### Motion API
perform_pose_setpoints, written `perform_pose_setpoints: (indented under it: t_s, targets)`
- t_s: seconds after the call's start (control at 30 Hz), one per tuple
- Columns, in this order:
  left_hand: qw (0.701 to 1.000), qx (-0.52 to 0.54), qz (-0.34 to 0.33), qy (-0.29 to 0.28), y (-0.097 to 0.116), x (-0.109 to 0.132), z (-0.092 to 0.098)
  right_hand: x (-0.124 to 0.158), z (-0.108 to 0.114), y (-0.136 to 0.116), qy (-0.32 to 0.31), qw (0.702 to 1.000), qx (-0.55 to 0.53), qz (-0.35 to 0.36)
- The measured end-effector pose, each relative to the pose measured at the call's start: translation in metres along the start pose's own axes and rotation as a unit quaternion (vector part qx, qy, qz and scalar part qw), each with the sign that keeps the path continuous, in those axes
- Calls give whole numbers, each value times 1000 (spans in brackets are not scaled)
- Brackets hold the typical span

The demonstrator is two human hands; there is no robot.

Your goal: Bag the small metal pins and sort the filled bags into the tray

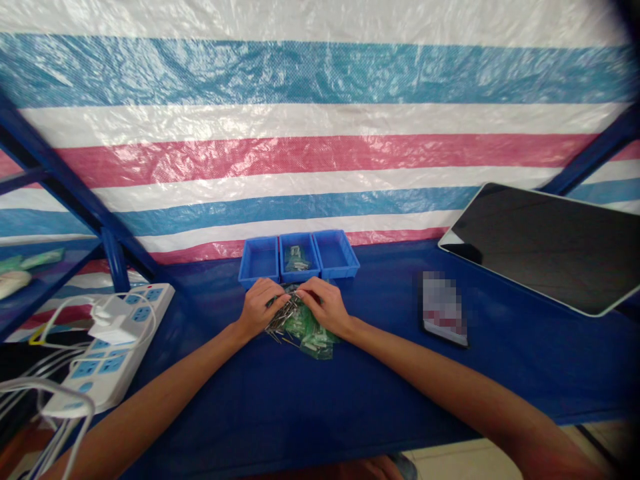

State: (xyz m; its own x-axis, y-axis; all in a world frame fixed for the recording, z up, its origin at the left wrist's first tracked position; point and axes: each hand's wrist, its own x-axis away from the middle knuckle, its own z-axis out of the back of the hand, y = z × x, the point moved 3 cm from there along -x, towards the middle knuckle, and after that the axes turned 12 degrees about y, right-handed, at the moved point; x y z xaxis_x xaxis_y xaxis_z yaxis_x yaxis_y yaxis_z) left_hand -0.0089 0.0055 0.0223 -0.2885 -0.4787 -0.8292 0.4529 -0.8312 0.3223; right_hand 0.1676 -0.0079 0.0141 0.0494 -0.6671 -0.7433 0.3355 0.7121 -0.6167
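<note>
My left hand (260, 305) is closed, fingers curled, at the left edge of a loose pile of thin metal pins (280, 322). Opposite it, my right hand (327, 305) is closed too, thumb and fingertips together over the pile's upper edge. What either set of fingertips holds is too small to make out. Green plastic bags (300, 325) with small pale pieces inside lie under and beside my right hand. Just behind my hands stand three blue bins in a row. The middle bin (286, 275) contains a bag of small metal pieces; the left bin (260, 257) and right bin (337, 253) show bare bottoms.
A white power strip (107, 373) with plugs and cables lies at the left. To the right are a dark-edged flat object (444, 310), its top blurred out, and a large dark-screened panel (545, 247). Blue frame bars and a striped sheet (320, 160) bound the blue table (280, 407).
</note>
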Motion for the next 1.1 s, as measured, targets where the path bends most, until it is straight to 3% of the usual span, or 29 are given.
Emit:
perform_pose_setpoints:
  t_s: [0.5,1.1]
  targets:
    - [999,33,17,-8,3,0,3,0,-1,-1,-10,1000,-9,3]
    - [998,2,7,65,5,1,4,0,-1,0,-6,1000,-9,9]
